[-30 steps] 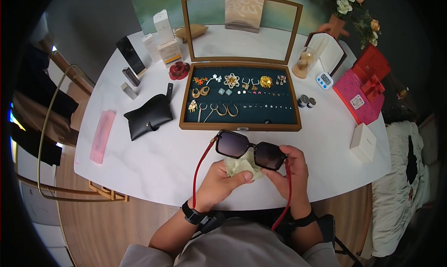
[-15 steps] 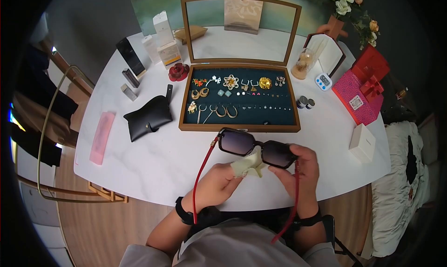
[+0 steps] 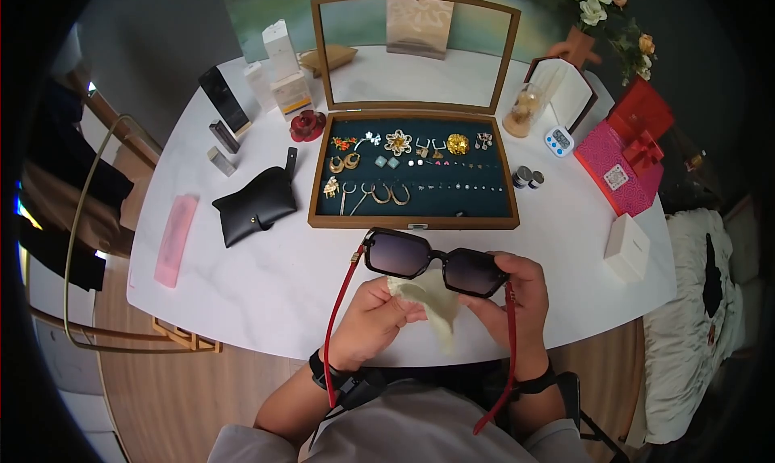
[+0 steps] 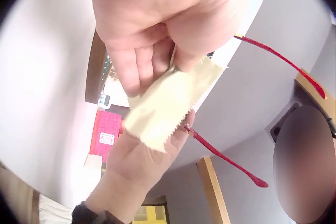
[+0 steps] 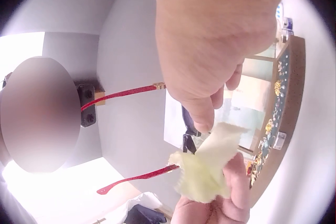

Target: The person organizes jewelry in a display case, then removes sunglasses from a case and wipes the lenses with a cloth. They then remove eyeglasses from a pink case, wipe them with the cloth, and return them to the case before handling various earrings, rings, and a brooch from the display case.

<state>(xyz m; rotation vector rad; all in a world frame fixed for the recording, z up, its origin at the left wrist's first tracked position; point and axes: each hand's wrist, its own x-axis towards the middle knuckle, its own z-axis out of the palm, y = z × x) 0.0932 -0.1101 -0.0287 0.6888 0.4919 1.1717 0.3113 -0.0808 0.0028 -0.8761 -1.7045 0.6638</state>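
Observation:
A pair of sunglasses (image 3: 397, 255) with dark lenses, a black frame and red temples is held up over the front of the white table (image 3: 266, 293), temples spread toward the body. My right hand (image 3: 523, 305) grips the frame by the lens on the right, thumb below and fingers on top. Between thumb and fingers, my left hand (image 3: 373, 322) pinches a pale yellow-green cleaning cloth (image 3: 440, 301), which hangs down behind the lenses, under the nose bridge. In the left wrist view the zigzag-edged cloth (image 4: 173, 103) covers part of the right hand.
An open wooden jewelry box (image 3: 416, 221) with rows of earrings and brooches stands just beyond the sunglasses. To the left lie a black glasses pouch (image 3: 257, 207) and a pink case (image 3: 175, 241). At right are a white box (image 3: 628, 249), a pink-red gift box (image 3: 617, 168) and a small timer (image 3: 559, 142).
The sunglasses shifted right, then came back left and a little lower. The cloth, bunched against the lens earlier, now hangs loose from the left hand.

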